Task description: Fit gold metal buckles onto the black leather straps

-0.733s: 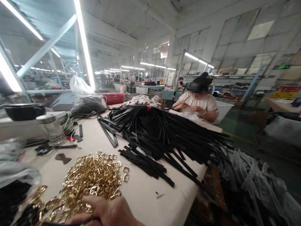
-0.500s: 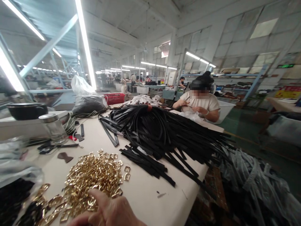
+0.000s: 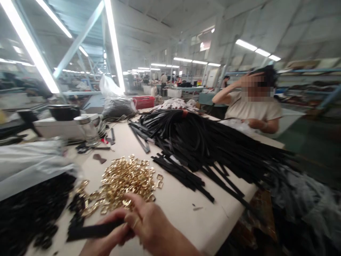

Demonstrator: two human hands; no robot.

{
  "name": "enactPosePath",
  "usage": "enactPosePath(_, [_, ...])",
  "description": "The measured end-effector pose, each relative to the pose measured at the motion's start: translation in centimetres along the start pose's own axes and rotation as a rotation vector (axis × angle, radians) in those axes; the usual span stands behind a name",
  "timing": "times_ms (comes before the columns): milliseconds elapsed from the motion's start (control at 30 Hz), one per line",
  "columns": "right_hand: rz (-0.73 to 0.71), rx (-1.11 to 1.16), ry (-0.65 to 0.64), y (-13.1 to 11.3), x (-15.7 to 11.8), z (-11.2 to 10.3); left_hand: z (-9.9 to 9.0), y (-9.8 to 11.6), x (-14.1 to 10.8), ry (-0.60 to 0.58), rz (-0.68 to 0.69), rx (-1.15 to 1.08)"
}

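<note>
My left hand (image 3: 106, 238) is closed on a black strap (image 3: 93, 229), whose free end points left. Against it lies my right hand (image 3: 154, 220), its fingers pinched at the strap's inner end around a gold buckle (image 3: 136, 224), partly hidden by the fingers. Just beyond both hands a pile of gold buckles (image 3: 128, 177) covers part of the table. To the right of the pile are short black strips (image 3: 181, 174), and behind them a large bundle of long black straps (image 3: 186, 138), tied with a reddish band.
At the left, an open plastic bag (image 3: 26, 156) holds small black pieces. Behind the pile stand a glass jar (image 3: 89, 131), a black bowl (image 3: 64, 112) and a red basket (image 3: 144, 102). A person (image 3: 253, 103) sits across the table (image 3: 213, 220), one hand raised to the head.
The view has turned left, shifting the scene rightward. My left hand and the black strap have come into view, meeting my right hand. The person opposite has raised a hand to the head.
</note>
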State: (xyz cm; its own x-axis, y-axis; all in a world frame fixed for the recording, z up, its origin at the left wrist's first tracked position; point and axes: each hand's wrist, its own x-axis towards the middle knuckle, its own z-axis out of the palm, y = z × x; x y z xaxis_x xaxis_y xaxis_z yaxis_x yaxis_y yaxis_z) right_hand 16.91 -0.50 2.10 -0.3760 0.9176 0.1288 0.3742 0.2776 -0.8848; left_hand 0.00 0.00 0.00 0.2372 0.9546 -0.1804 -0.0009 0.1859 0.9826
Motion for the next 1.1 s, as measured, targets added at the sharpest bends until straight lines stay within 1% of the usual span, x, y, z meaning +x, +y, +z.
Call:
enactPosePath(67, [0.028,0.080,-0.017,0.0,0.0,0.0,-0.1,0.3,0.1,0.009,0.035,-0.057])
enactPosePath(133, [0.066,0.052,0.008,0.5,0.2,-0.2,-0.6,0.5,0.3,0.032,0.067,-0.098])
enactPosePath(167, [0.083,0.051,-0.006,0.8,0.4,-0.3,-0.8,0.5,0.4,0.032,0.064,-0.101])
enactPosePath(300, [0.106,0.131,-0.064,1.7,1.0,-0.4,-1.3,0.6,0.6,0.015,0.028,-0.114])
enactPosePath(400, [0.147,0.211,-0.062,1.7,0.9,-0.2,-1.3,0.5,0.4,-0.019,0.016,-0.138])
enactPosePath(533, [0.190,0.253,-0.056,2.0,0.9,-0.1,-1.6,0.3,0.4,-0.099,-0.026,-0.285])
enactPosePath(600, [0.190,0.261,-0.048,2.2,0.9,-0.2,-1.7,0.4,0.4,-0.103,-0.069,-0.368])
enactPosePath(633, [0.185,0.261,-0.042,2.3,0.9,-0.2,-1.7,0.4,0.5,-0.084,-0.086,-0.398])
enactPosePath(767, [0.165,0.231,-0.021,2.2,0.8,-0.5,-1.4,0.0,0.7,0.024,-0.115,-0.487])
enactPosePath(933, [0.145,0.132,-0.028,1.5,0.8,-0.6,-0.7,-0.4,0.9,0.052,-0.133,-0.599])
enactPosePath(1100, [0.108,-0.068,0.043,1.1,1.0,-0.4,-0.2,-0.5,0.9,0.078,-0.069,-0.640])
